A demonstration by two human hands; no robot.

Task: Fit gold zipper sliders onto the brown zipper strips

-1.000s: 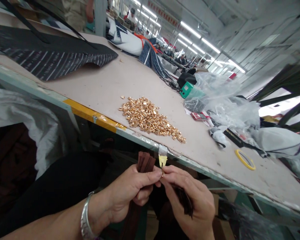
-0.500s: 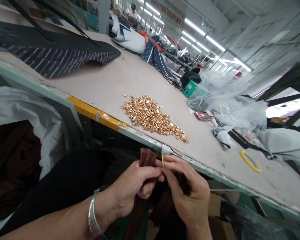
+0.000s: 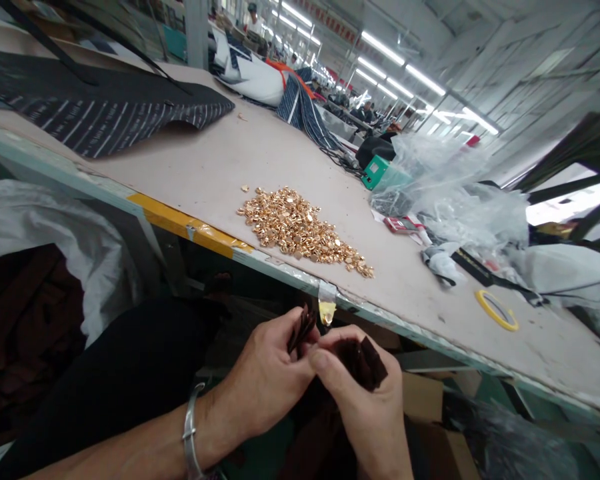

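Head view: left hand (image 3: 267, 370) and right hand (image 3: 363, 407), closed on brown strips (image 3: 369, 363), meet near yellow tab (image 3: 327, 311); likely fingertip strip-handling step; next move wants steady pinch.

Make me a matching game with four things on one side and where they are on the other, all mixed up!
1. Gold pieces
2. Bracelet
3. Brown strips
4. Green box

A. Held in the left hand and right hand
B. Beside the clear plastic
C. Heaped on the table
D. Around the left wrist

Right pairs: 1-C, 2-D, 3-A, 4-B
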